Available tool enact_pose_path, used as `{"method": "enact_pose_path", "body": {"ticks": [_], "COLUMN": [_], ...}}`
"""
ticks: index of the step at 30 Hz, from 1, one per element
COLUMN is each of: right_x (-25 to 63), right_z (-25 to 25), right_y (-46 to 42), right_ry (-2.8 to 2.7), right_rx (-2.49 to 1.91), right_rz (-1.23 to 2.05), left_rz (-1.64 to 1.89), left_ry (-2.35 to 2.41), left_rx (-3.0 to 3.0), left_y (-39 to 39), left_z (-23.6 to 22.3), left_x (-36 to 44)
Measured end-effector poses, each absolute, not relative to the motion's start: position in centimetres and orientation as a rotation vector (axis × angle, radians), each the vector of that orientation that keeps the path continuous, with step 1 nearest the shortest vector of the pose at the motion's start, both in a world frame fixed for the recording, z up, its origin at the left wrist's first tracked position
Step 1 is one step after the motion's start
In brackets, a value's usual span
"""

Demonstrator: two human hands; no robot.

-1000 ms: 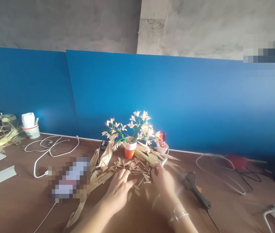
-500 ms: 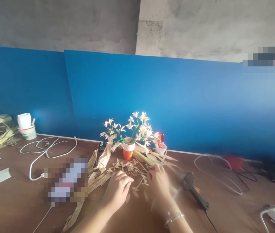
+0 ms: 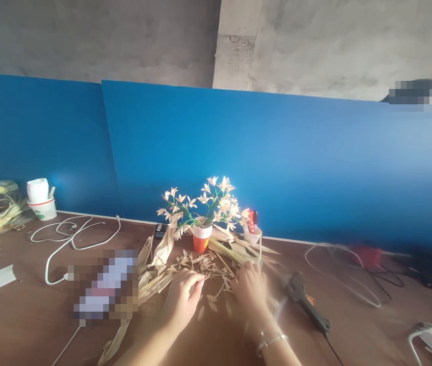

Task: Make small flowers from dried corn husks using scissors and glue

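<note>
My left hand [image 3: 183, 295] is closed in a pinch above the table, thumb against fingertips; whatever it holds is too small to name. To its right, my right hand [image 3: 252, 290] is smeared by motion, fingers pointing down at the scraps, their tips hidden. Between and beyond both hands lie cut dried corn husk pieces [image 3: 208, 263]. Several loose petal-shaped pieces [image 3: 212, 302] rest nearer to me. Behind them stands a stack of paper cups [image 3: 201, 243] holding husk flowers [image 3: 221, 201] on green stems. A dark glue gun [image 3: 307, 302] lies right of my right hand.
Long dried husks [image 3: 155, 287] lie left of my left hand. A blurred-out device [image 3: 105, 287] sits farther left, near a white cable [image 3: 73, 236]. Behind my right hand, a white cup [image 3: 253, 235] holds a red-handled tool [image 3: 252, 219]. A blue partition [image 3: 201, 137] borders the table's back.
My left hand has shifted slightly left, its thumb and fingertips now meeting in a pinch. My right hand has moved a little and is more blurred. The flowers and cups stay put.
</note>
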State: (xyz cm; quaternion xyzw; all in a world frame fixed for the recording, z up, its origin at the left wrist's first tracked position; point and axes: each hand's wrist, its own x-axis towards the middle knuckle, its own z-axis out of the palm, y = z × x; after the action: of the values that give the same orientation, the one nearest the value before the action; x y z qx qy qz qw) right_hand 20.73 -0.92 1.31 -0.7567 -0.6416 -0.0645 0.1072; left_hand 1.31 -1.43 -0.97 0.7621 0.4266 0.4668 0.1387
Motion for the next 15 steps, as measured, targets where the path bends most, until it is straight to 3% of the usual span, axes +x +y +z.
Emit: {"method": "enact_pose_path", "body": {"ticks": [11, 15], "right_x": [20.9, 20.0], "right_z": [0.9, 1.0], "right_y": [-0.9, -1.3], "right_ry": [-1.774, -1.846], "right_rx": [-1.778, -1.426], "right_rz": [-0.212, 0.062], "left_rz": [1.342, 1.307], "left_ry": [1.173, 1.12], "left_rx": [1.682, 1.568], "left_y": [-1.2, -1.2], "left_z": [0.3, 0.6], "left_x": [1.3, 1.4]}}
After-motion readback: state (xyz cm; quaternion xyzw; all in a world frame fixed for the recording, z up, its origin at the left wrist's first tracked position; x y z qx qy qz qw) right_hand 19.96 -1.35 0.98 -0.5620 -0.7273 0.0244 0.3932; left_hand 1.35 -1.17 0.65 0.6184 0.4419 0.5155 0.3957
